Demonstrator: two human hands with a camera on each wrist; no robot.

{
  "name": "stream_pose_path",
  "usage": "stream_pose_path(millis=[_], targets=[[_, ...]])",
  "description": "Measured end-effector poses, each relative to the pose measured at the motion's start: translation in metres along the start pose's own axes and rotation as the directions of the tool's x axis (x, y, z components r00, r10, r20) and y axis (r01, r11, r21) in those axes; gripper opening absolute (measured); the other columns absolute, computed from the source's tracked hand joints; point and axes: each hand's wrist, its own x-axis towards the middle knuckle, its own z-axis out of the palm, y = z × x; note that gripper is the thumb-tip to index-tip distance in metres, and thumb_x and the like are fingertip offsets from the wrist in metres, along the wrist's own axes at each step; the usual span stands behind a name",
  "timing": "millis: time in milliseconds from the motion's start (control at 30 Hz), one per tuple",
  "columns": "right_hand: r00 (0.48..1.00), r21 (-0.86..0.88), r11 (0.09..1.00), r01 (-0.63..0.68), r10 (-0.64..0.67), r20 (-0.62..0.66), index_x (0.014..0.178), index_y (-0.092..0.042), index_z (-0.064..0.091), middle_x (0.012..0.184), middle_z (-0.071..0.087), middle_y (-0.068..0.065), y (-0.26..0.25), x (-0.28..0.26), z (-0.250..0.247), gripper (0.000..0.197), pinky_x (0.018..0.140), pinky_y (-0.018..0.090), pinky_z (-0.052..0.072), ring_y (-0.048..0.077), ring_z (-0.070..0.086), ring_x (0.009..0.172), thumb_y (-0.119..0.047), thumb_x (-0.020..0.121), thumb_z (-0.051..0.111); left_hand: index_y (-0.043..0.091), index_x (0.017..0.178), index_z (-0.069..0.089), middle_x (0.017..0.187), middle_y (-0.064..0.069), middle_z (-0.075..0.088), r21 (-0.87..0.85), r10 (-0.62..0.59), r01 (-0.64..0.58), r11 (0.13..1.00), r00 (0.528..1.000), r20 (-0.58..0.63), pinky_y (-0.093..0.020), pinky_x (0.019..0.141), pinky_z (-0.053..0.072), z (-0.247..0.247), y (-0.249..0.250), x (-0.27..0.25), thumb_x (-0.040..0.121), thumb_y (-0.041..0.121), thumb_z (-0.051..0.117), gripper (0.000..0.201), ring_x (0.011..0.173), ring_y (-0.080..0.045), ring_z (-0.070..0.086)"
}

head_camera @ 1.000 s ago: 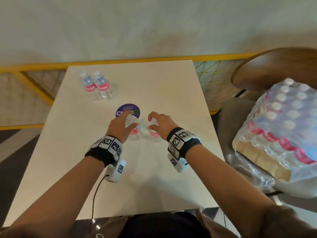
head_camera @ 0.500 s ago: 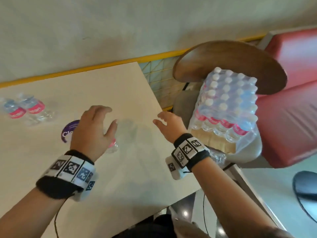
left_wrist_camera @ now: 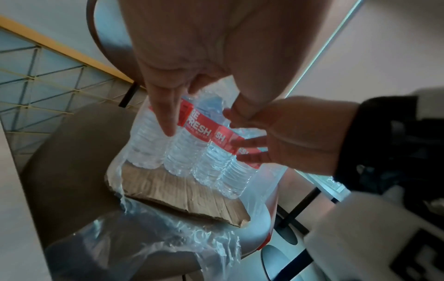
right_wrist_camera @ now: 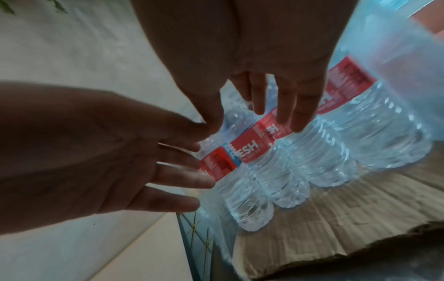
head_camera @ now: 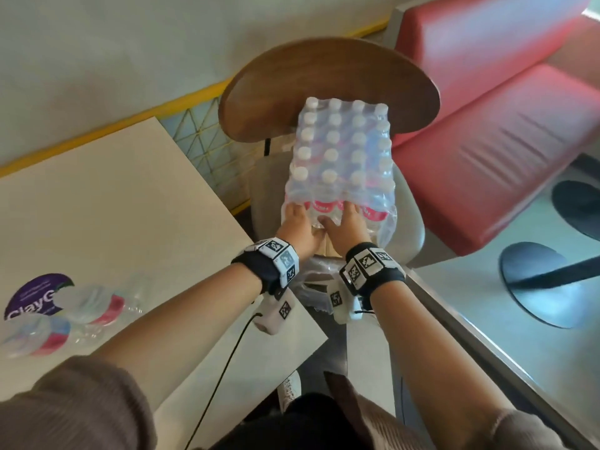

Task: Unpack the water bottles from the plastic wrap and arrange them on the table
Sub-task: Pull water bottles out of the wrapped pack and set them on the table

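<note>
The shrink-wrapped pack of water bottles (head_camera: 341,151) stands on a chair seat to the right of the table (head_camera: 113,206), its near end torn open. My left hand (head_camera: 297,219) and right hand (head_camera: 347,219) both reach into that opening. Their fingers are straight against the front row of red-labelled bottles (left_wrist_camera: 187,152). In the right wrist view the left hand's spread fingers (right_wrist_camera: 182,178) touch the leftmost bottle (right_wrist_camera: 242,182). The right hand's fingers (right_wrist_camera: 283,114) lie on the labels beside it. Two unpacked bottles (head_camera: 94,303) (head_camera: 39,336) stand blurred on the table at lower left.
A cardboard tray (left_wrist_camera: 177,190) sticks out under the pack, with loose torn wrap (left_wrist_camera: 168,243) hanging over the seat edge. The chair's wooden back (head_camera: 324,76) rises behind the pack. A red bench (head_camera: 503,125) is on the right, a yellow-framed mesh rail (head_camera: 207,131) beyond the table.
Both hands let go of the two bottles on the table and swung right to the pack on the chair. The head view turned right with them.
</note>
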Motion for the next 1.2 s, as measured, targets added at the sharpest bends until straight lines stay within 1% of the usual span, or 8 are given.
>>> stream_pose_path(millis=[133,267,367,433,533,733,1033,1200], targets=[[1.0,0.084,0.996,0.015,-0.014,-0.008,0.152,-0.018,0.002,0.151,0.032,0.013,-0.01,0.016,0.01,0.083,0.112,0.036,0.03,0.028,0.035,0.137,-0.032,0.091,0.057,0.001,0.142,0.015,0.146,-0.014,0.022,-0.06,-0.073,0.063,0.996,0.981,-0.18,-0.036,0.076,0.048,0.007,0.002,0.009,0.089,0.023,0.058,0.072,0.105,-0.034,0.06],[1.0,0.207,0.978,0.007,-0.005,-0.011,0.15,-0.034,-0.002,0.132,0.057,0.009,-0.009,0.031,0.014,0.083,0.095,0.033,0.047,0.022,0.062,0.107,-0.035,0.091,0.057,0.014,0.149,0.011,0.154,-0.005,0.011,0.14,0.051,-0.015,0.99,0.965,-0.257,-0.028,0.065,0.043,0.001,-0.003,0.014,0.09,0.014,0.056,0.074,0.103,-0.025,0.062],[0.999,0.218,0.976,0.004,0.003,-0.032,0.148,-0.03,0.021,0.129,0.059,0.006,-0.011,0.035,0.006,0.069,0.089,0.034,0.05,0.023,0.063,0.103,-0.046,0.09,0.054,0.021,0.139,0.035,0.136,-0.007,0.036,0.344,0.193,-0.092,0.934,0.943,-0.272,-0.03,0.06,0.038,-0.022,-0.008,0.018,0.089,0.012,0.054,0.055,0.092,-0.027,0.06],[0.999,0.165,0.986,-0.01,0.018,-0.044,0.136,-0.017,0.045,0.118,0.064,0.007,-0.012,0.033,0.0,0.055,0.08,0.027,0.045,0.021,0.061,0.097,-0.047,0.09,0.053,0.016,0.113,0.059,0.112,-0.011,0.046,0.478,0.394,-0.232,0.847,0.878,-0.273,-0.03,0.056,0.038,-0.036,-0.011,0.02,0.085,0.013,0.059,0.028,0.085,-0.029,0.055],[0.994,0.145,0.988,0.058,-0.045,-0.096,0.125,-0.018,0.054,0.117,0.064,0.005,-0.007,0.026,-0.003,0.044,0.083,0.025,0.042,0.02,0.059,0.099,-0.042,0.088,0.059,0.013,0.094,0.067,0.103,-0.013,0.047,0.604,0.536,-0.305,0.736,0.808,-0.245,-0.034,0.057,0.047,-0.041,-0.012,0.028,0.08,0.015,0.068,0.015,0.091,-0.031,0.05],[0.982,0.167,0.971,0.172,-0.155,-0.109,0.117,-0.022,0.059,0.117,0.061,0.001,0.002,0.022,-0.009,0.037,0.087,0.032,0.049,0.018,0.058,0.096,-0.03,0.082,0.068,0.029,0.139,0.037,0.148,-0.012,0.022,0.694,0.304,-0.054,0.718,0.921,-0.243,-0.045,0.083,0.043,-0.028,-0.006,0.039,0.097,0.023,0.044,0.043,0.115,-0.036,0.043],[0.983,0.162,0.972,0.169,-0.153,-0.104,0.117,-0.021,0.058,0.119,0.059,0.001,0.007,0.021,-0.005,0.039,0.086,0.038,0.051,0.024,0.06,0.096,-0.032,0.081,0.069,0.021,0.151,-0.001,0.107,-0.018,0.058,0.824,0.23,0.002,0.566,0.96,-0.16,-0.037,0.075,0.042,-0.012,-0.004,0.045,0.091,0.009,0.042,0.075,0.093,-0.034,0.061],[0.987,0.169,0.974,0.153,-0.14,-0.083,0.122,-0.022,0.056,0.123,0.058,0.002,0.004,0.021,-0.008,0.043,0.088,0.035,0.049,0.023,0.058,0.102,-0.032,0.082,0.068,0.013,0.137,0.037,0.114,-0.025,0.053,0.862,0.117,0.038,0.505,0.987,-0.112,-0.036,0.076,0.051,-0.011,0.015,0.051,0.092,0.011,0.046,0.046,0.098,-0.035,0.059]])
